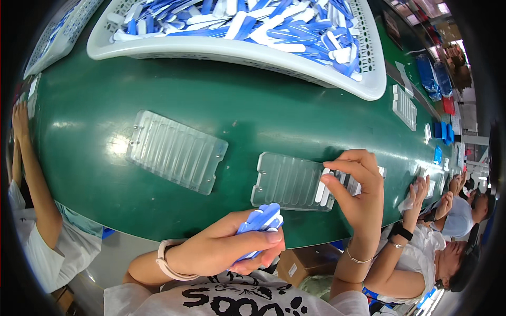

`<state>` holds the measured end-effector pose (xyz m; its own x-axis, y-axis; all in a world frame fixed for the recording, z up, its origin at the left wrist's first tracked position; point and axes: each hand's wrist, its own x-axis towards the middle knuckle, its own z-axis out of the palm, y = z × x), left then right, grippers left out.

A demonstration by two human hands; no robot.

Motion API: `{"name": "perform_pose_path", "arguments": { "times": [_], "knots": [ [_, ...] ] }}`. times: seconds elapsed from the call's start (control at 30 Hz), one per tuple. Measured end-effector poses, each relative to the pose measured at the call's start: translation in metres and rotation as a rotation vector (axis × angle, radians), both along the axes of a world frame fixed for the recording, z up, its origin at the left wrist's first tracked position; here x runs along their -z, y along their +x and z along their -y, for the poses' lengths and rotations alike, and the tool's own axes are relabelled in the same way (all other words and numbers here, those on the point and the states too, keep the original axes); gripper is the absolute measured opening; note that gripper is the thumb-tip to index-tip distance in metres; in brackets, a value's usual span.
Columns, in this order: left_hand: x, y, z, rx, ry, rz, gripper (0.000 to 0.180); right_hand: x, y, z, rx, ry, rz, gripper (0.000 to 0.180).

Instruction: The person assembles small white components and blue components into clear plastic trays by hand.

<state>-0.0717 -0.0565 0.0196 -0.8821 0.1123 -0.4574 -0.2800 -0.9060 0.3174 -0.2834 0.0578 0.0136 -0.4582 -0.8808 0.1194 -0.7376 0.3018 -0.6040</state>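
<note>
A bundle of flat blue-and-white strips with rounded ends [262, 218] is gripped in my left hand [221, 245], the thumb pressed over them. Thumb and index finger of my right hand [357, 181] pinch the top of a white strip [321, 190]. That strip lies at the right part of a clear ribbed plastic tray [290, 181], whose left grooves hold nothing. My right fingers partly hide the tray's right end. Another clear ribbed tray [178, 151] lies tilted to the left, apart from both hands.
A white perforated basket [237, 51] heaped with blue and white strips stands at the back of the green table [105, 184]. A second basket [58, 45] is far left, another tray [405, 108] far right. Co-workers' hands [419, 192] are at both sides.
</note>
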Motion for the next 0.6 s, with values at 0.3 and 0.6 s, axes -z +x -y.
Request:
{"name": "perform_pose_path", "arguments": {
  "times": [0.3,0.6],
  "knots": [
    [0.002,0.003,-0.007,0.041,-0.109,-0.072,0.013,-0.031,0.041,0.005,-0.154,-0.08,0.395,0.029],
    [0.009,0.005,-0.006,0.012,-0.295,-0.074,0.027,-0.019,0.038,-0.01,-0.015,-0.2,0.769,0.012]
  ]
}}
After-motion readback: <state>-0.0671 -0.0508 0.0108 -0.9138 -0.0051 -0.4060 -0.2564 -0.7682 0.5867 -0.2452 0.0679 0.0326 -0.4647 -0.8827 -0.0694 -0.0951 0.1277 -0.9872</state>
